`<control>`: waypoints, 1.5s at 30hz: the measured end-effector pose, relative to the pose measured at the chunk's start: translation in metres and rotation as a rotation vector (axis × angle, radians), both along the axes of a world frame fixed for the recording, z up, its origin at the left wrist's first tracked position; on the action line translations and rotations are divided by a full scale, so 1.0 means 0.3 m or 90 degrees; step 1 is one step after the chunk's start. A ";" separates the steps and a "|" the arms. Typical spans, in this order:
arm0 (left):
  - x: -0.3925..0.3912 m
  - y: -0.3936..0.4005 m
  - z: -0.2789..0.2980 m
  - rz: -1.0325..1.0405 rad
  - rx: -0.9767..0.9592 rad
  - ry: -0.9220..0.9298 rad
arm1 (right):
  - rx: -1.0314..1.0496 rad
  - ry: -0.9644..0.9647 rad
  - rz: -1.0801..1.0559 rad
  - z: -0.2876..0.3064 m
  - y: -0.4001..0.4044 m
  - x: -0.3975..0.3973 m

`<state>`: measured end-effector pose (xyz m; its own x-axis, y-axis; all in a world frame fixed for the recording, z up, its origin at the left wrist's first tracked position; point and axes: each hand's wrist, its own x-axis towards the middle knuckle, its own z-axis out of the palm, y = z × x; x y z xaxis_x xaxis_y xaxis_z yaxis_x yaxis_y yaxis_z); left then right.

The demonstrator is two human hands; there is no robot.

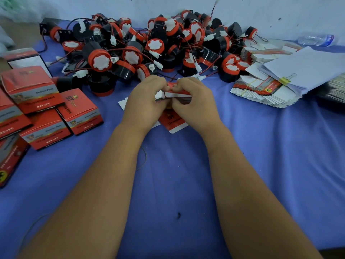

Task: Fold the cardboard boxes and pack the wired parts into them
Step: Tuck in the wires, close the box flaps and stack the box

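Two hands meet at the middle of the tabletop, which is draped in blue cloth. The left hand and the right hand both have their grip curled tight on a red and white cardboard box, fingertips pinching its upper flap edge. The box lies part-flattened, long axis running away from the person, a rounded white flap pointing back toward them. "ST" shows on its red face; the smaller line below is too blurred to read.

Beyond the knuckles, just past the box, sprawls the pile of wired parts, red caps, black bodies, thin red and black leads with white plugs. Folded boxes crowd the left edge, reading "Genuine Parts" and "QTY:1PC". Flat box blanks fan out at right under clipped white sheets; a water bottle lies against the wall. Open blue cloth stretches around both forearms toward the near edge.
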<state>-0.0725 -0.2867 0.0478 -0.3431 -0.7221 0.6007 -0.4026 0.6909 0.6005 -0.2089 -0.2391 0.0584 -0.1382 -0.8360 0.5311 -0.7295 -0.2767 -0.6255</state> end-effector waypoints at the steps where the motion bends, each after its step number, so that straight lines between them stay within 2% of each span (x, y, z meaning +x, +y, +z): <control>1: -0.001 0.001 -0.001 0.002 -0.003 -0.002 | -0.005 -0.004 0.002 0.000 0.001 0.001; 7: -0.002 0.006 -0.002 -0.013 0.013 0.009 | -0.013 -0.010 -0.010 0.003 -0.004 0.010; 11: -0.001 0.003 0.003 -0.072 0.158 0.024 | -0.001 0.036 -0.027 0.012 -0.013 0.023; 13: 0.001 -0.006 -0.002 -0.103 0.225 0.014 | 0.015 0.098 -0.006 0.019 -0.015 0.016; 17: 0.008 -0.021 -0.009 -0.095 0.250 0.017 | 0.045 0.211 0.011 0.034 -0.022 0.002; 27: 0.008 -0.035 -0.009 -0.068 0.306 0.005 | 0.019 0.296 0.005 0.045 -0.014 0.004; 30: 0.013 -0.040 -0.011 -0.077 0.297 -0.003 | 0.019 0.249 0.013 0.042 -0.015 0.007; 36: 0.014 -0.047 -0.023 -0.103 0.271 -0.011 | 0.022 0.056 0.044 0.024 0.000 -0.012; 42: 0.009 -0.024 -0.021 -0.031 0.063 0.087 | -0.003 0.021 -0.028 0.009 -0.020 -0.014; 45: 0.006 -0.019 -0.016 -0.018 0.033 0.098 | -0.026 0.017 -0.015 0.000 -0.011 -0.018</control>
